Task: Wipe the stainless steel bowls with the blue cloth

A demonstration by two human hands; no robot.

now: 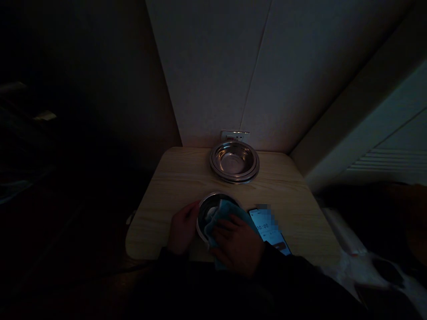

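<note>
A steel bowl [208,208] sits tilted near the front of a small light wooden table [173,186]. My left hand [182,229] grips the bowl's left rim. My right hand [238,244] presses a light blue cloth [227,213] into the bowl, fingers closed on the cloth. A stack of steel bowls [234,162] stands at the back of the table, apart from both hands.
A lit phone [268,229] showing a timer lies on the table right of my right hand. A white wall socket [235,134] sits behind the stack. Pale wall panels rise behind; the room to the left is dark. Light fabric lies lower right.
</note>
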